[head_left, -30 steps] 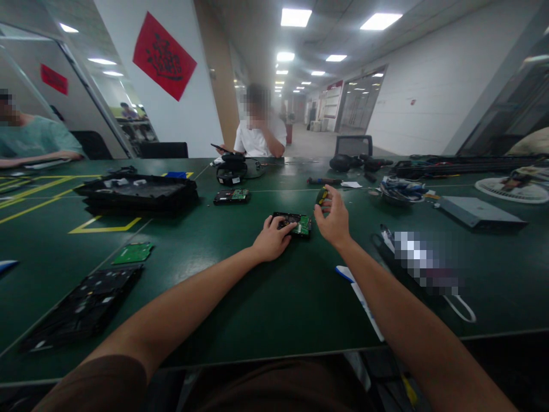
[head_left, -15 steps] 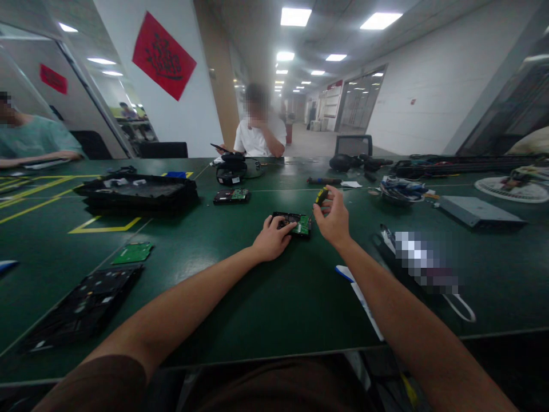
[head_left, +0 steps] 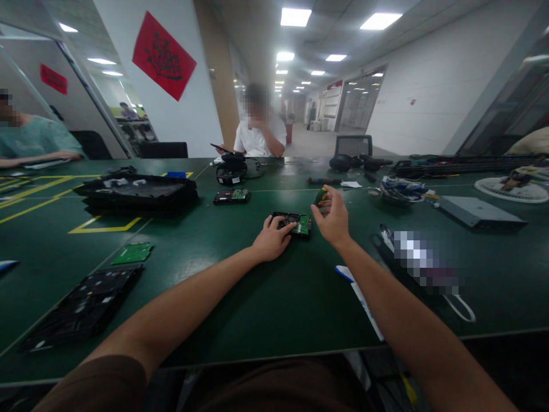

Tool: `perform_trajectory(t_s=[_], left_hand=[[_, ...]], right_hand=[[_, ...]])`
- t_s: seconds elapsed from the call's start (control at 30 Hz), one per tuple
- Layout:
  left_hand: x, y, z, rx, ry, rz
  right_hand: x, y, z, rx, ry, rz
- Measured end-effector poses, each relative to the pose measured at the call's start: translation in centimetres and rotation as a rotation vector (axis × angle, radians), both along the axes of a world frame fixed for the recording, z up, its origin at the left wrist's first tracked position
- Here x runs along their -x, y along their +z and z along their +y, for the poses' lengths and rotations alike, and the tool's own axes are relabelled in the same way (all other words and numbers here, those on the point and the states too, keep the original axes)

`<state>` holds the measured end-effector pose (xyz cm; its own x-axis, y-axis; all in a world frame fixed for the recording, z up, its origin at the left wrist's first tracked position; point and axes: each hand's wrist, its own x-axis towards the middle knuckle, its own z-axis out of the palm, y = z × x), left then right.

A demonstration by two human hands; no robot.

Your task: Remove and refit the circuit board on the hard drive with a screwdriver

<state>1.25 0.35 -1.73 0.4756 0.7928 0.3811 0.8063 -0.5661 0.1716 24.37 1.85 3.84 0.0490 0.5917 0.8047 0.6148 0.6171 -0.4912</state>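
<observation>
Drive (head_left: 303, 224) held on green table (head_left: 266, 303).
It is gripped at its left end by the left hand (head_left: 273, 239); a yellow-and-black tool (head_left: 321, 197) is held in the right hand (head_left: 335, 218), nearby.

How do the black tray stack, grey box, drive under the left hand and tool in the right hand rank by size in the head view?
1. Black tray stack
2. Grey box
3. Drive, partly covered by the left hand
4. Tool, partly hidden by the right hand; smallest by visible part
</observation>
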Motion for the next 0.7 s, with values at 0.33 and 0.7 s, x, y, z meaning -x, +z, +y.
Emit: perform_trajectory(t_s=[0.33, 0.7], left_hand=[[0.05, 0.1, 0.0, 0.002, -0.004, -0.004], [-0.04, 0.28, -0.15, -0.024, -0.022, 0.005]], right_hand=[[0.13, 0.4, -0.36, 0.018, 0.031, 0.023], [-0.03, 0.11, 0.07, 0.014, 0.013, 0.026]])
